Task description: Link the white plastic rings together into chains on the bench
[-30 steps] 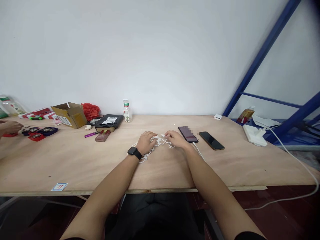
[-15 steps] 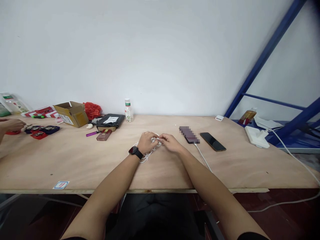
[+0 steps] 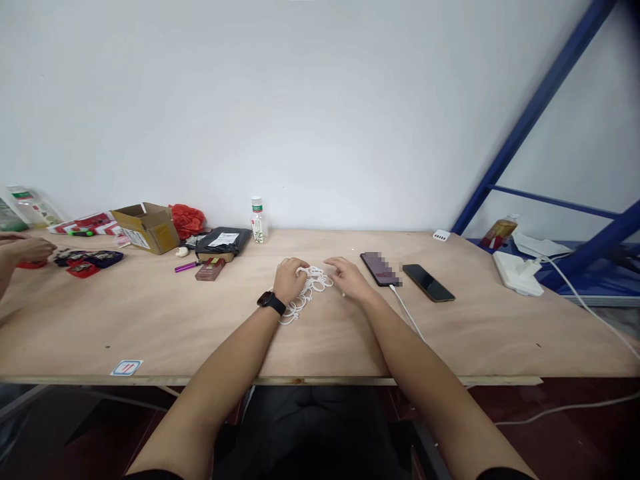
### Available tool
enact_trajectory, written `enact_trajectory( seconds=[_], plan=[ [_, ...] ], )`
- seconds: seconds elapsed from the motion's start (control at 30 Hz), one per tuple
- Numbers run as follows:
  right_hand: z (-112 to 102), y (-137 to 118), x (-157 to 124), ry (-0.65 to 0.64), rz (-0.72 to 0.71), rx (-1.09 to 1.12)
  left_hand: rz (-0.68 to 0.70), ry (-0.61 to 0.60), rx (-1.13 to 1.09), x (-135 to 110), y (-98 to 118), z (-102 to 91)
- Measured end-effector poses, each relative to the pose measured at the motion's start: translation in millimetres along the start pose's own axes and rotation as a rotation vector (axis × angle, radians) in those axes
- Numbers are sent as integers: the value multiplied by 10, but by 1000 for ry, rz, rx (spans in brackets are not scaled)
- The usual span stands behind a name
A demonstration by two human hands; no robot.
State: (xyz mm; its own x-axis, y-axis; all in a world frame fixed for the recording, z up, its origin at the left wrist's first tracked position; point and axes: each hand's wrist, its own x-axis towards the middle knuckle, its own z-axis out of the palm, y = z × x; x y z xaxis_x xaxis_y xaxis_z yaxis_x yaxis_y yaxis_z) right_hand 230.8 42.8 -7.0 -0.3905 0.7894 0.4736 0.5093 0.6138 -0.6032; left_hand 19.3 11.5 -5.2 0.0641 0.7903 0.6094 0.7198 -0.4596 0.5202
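Note:
A white cord [image 3: 320, 285], knotted into several loops, lies on the table in front of me. My left hand [image 3: 291, 280], with a dark watch on its wrist, is closed on the cord's upper left part, thumb and fingers together. Some loops run out below that hand, along the watch side. Just to the right is my right hand [image 3: 349, 280], its thumb and fingers apart and nothing between them. It hovers close to the loops without gripping them.
On the right lie a charging phone [image 3: 380, 269], a second phone [image 3: 428, 283] and a white power strip [image 3: 517, 272]. Leftward are a small dark red box [image 3: 210, 269], a black parcel [image 3: 225, 241], an open carton [image 3: 146, 230] and a bottle [image 3: 257, 221]. Another person's hand [image 3: 27, 251] works at far left.
My right hand has let go of the cord and drawn back to the right, fingers opening. The loops between my hands now show spread out. My left hand stays on the cord.

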Motion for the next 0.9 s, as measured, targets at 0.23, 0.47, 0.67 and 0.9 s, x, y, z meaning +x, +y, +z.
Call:
enact_trajectory(
  seconds=[0.23,0.47,0.67,0.9],
  plan=[
    [-438,197,-61,-281,354,-71,52,-43,-11,-18,11,41],
    [-320,255,-50,-334,283,-189,104,-107,4,-38,0,72],
    [-179,134,-7,-144,97,35,223,-130,-1,-54,8,102],
    [17,-278,-32,-303,235,547,208,-177,-34,-44,62,55]
  ],
)
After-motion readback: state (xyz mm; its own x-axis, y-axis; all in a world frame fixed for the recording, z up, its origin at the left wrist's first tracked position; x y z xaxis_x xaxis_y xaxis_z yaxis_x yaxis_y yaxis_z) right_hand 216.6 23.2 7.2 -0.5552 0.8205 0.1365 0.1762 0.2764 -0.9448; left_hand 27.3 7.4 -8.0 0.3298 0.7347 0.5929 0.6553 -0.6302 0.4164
